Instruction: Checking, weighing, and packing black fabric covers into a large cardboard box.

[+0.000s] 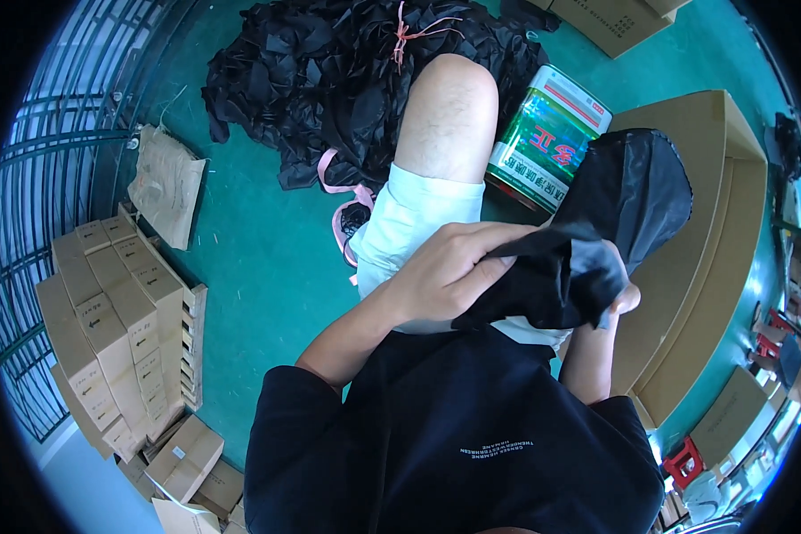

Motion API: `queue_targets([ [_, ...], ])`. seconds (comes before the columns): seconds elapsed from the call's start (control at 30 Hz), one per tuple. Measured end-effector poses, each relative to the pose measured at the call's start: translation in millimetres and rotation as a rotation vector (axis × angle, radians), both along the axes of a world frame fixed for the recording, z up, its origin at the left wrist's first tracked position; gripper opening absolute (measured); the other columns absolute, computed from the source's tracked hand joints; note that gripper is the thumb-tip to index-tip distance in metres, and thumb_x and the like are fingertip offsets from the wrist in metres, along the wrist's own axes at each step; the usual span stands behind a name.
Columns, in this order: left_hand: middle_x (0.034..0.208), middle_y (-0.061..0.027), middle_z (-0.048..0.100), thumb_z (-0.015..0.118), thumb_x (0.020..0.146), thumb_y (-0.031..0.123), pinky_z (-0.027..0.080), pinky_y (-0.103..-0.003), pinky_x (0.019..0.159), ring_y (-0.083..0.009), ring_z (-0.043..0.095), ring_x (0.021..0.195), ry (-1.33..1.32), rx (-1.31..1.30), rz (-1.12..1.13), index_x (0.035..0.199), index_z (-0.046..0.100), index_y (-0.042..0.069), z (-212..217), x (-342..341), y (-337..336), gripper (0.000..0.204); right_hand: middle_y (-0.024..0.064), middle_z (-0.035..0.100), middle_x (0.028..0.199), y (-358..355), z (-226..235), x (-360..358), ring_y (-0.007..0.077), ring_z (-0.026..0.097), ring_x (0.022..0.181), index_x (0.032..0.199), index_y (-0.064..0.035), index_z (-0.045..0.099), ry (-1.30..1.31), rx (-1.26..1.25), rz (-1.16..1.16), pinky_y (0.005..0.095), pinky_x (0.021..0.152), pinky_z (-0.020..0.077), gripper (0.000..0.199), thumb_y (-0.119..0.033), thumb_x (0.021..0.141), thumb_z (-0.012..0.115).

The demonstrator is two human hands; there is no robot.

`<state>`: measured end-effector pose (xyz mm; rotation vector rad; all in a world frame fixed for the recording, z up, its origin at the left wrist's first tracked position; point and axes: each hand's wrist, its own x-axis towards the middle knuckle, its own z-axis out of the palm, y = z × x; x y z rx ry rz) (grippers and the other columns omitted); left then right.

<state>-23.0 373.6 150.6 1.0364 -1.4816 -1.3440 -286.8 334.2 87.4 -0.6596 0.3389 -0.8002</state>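
In front of my lap I hold a soft black cloth piece (534,280), folded and partly smeared by motion. My left hand (449,267) pinches its left edge between thumb and fingers. My right hand (629,301) is at its right end, closed around it, with most of the fingers hidden behind the cloth. Beyond my right hand spreads a wider black sheet (636,191) with a rounded far end; I cannot tell whether it is joined to the held piece. A big heap of similar black pieces (303,84) lies on the floor ahead, past my bare knee.
A green and white metal can (552,133) stands right of my knee. Beside it is a large open cardboard box (699,258). Pink ties (402,40) lie on the heap. Stacked cartons (120,307) sit on a wooden pallet at left, near a brown paper sack (165,182) and a metal fence.
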Motion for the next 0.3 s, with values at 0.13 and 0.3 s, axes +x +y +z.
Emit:
queue_targets([
  [0.13,0.111,-0.0221,0.068,0.052,0.086,0.004,0.051,-0.038,0.087,-0.0377,0.067,0.098,-0.021,-0.023,-0.02,0.123,0.061,-0.004,-4.2,4.3,1.0,0.039,0.0216,0.067,0.11,-5.3,37.2,13.2,0.0267,0.066,0.098,0.112,0.0173,0.061,0.07,0.005,0.027,0.0317,0.095,0.0447,0.079,-0.029,0.052,0.082],
  [0.3,0.115,-0.0211,0.068,0.049,0.083,0.003,0.048,-0.036,0.096,-0.0347,0.067,0.107,-0.046,-0.015,-0.08,0.125,0.061,-0.005,-4.4,10.5,0.1,0.044,0.0154,0.071,0.095,-17.8,38.9,6.6,0.0216,0.067,0.084,0.11,0.0073,0.066,0.395,-0.362,0.338,0.0274,0.079,0.0477,0.05,-0.027,0.075,0.076],
])
